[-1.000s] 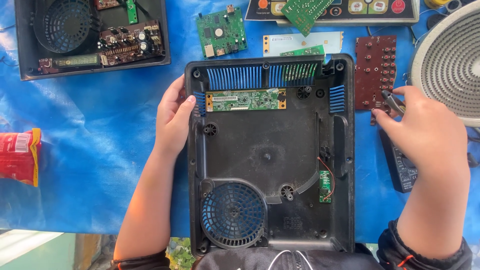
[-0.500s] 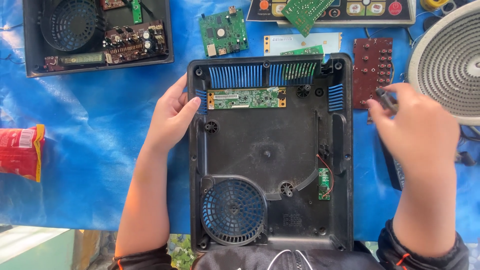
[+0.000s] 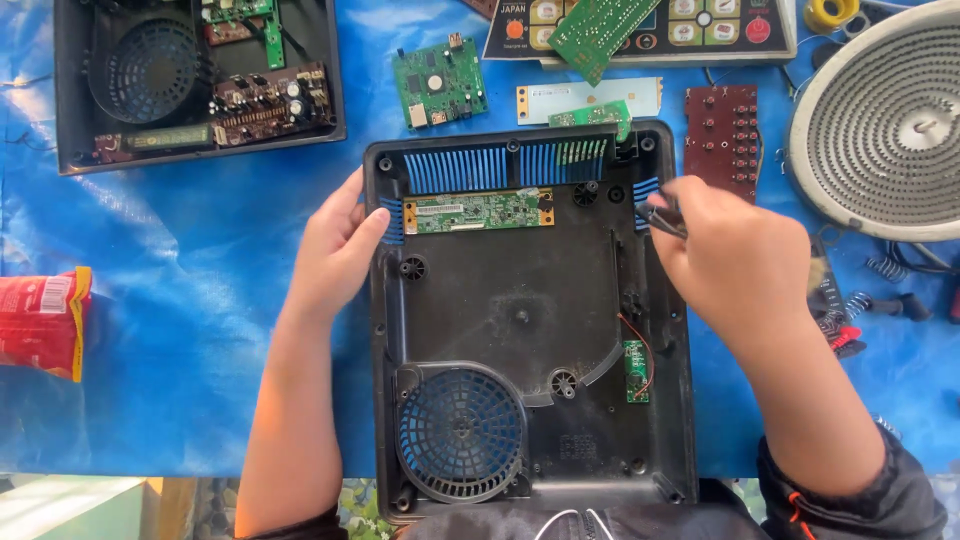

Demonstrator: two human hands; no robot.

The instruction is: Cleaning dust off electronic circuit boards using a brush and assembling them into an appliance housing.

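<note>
A black plastic cooker casing [image 3: 520, 330] lies open on the blue sheet, with blue vent slats, a long green circuit strip [image 3: 478, 211] near its top and a round fan grille [image 3: 460, 432] at the lower left. My left hand [image 3: 335, 245] grips the casing's left rim, thumb over the edge. My right hand [image 3: 735, 260] is over the casing's right rim, closed on a small dark-tipped tool [image 3: 662, 218] that points left toward the blue slats. A small green board [image 3: 635, 370] with a red wire sits inside the right wall.
A second black casing [image 3: 200, 80] with boards lies at the top left. Loose green boards [image 3: 438, 82], a brown button board [image 3: 722, 130], a control panel [image 3: 640, 25] and a round heating coil [image 3: 885, 120] lie along the top and right. A red packet [image 3: 40, 320] is at the left edge.
My right hand has moved left with the tool, from beside the brown button board to over the casing's right rim. The left hand has stayed on the left rim.
</note>
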